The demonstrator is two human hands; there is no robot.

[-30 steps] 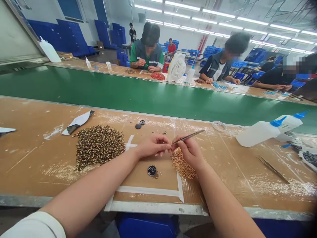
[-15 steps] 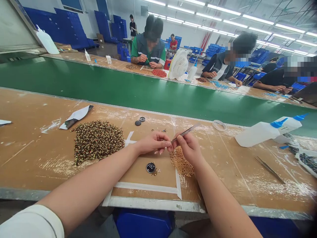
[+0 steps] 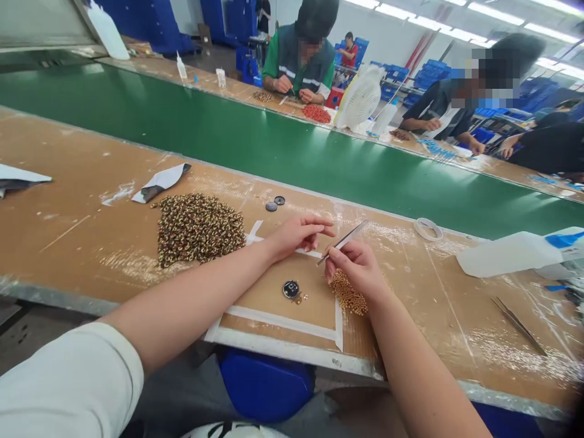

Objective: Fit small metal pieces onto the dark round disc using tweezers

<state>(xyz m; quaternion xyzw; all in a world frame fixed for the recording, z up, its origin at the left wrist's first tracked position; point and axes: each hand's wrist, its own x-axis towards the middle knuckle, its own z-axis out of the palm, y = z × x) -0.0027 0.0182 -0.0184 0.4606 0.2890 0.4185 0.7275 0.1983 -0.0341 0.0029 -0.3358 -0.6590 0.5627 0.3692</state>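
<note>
My right hand (image 3: 356, 267) is closed around a pair of metal tweezers (image 3: 344, 241), whose lower tip points down and left. Under and beside that hand is a pile of small gold beads (image 3: 350, 297). My left hand (image 3: 305, 236) reaches over the far side of the taped area with its fingers stretched out, and I see nothing held in it. A round black piece with a light pattern (image 3: 291, 289) lies on the board nearer to me, with a few tiny gold bits (image 3: 300, 298) beside it.
Left of my hands is a heap of small dark-and-gold pieces (image 3: 198, 230). Two dark discs (image 3: 272, 206) lie behind. To the right are a tape roll (image 3: 427, 229), white bottles (image 3: 506, 252) and spare tweezers (image 3: 520, 326). Beyond the green belt (image 3: 228, 143), other people work.
My hands, close together before, are now apart; the left has opened its fingers and moved away from the tweezers' tip. My view has turned slightly, shifting the scene up and right.
</note>
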